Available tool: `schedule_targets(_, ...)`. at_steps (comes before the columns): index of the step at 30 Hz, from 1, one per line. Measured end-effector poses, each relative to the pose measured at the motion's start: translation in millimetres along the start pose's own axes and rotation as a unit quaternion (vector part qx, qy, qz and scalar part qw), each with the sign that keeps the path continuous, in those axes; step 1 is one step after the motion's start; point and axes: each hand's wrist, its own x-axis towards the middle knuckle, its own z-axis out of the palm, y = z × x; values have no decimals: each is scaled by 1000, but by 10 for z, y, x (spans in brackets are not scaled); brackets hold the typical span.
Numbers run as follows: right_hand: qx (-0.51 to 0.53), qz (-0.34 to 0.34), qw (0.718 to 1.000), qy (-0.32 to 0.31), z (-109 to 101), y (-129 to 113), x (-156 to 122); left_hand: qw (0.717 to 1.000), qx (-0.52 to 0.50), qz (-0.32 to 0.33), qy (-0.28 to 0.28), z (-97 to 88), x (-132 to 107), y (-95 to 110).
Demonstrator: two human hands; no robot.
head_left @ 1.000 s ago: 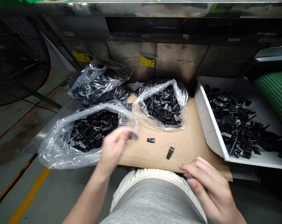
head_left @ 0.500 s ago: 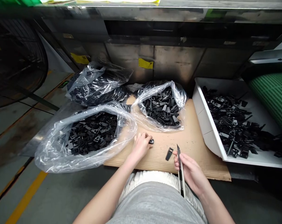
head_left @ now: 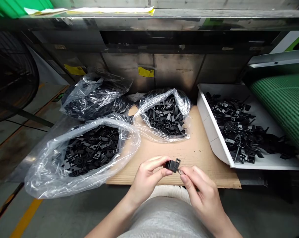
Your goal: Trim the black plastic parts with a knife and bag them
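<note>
My left hand (head_left: 146,177) pinches a small black plastic part (head_left: 171,165) between thumb and fingers, just above the near edge of the cardboard sheet (head_left: 201,155). My right hand (head_left: 201,195) is closed around a thin knife whose metal tip (head_left: 179,171) touches the part's right side; the rest of the knife is hidden in the hand. A second small black piece (head_left: 178,161) shows right behind the held part. Both hands meet over my lap.
Three clear plastic bags of black parts sit around the cardboard: near left (head_left: 90,148), far left (head_left: 95,96), centre back (head_left: 165,114). A white tray (head_left: 214,132) with several black parts stands at right, a green belt (head_left: 283,102) beyond it. A metal machine front is behind.
My left hand picked the small black part off the cardboard and brought it toward me. My right hand turned the knife and moved left until its tip met the part.
</note>
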Motion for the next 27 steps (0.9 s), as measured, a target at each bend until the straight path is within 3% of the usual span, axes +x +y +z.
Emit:
schedule_targets(9,-49,-56,997,23,26,-61,37,999,-27,18,21,-41,-62,9)
schedule_targets(14,-93,18,992,89,2,176,141,997,-66,-16,-30,-68,-110,84)
schedule_targets(16,-64,47,992,102,-59,234,153,996,-73,-26,-31,-74,-122,115)
schedule_targets(22,142,119,983,6,-139,-17,93,999,-27,20,17,-44,-97,108)
schedule_targets(27,103,85,991,-23,-74,-185,164,996,53,63,20,-16,-102,86)
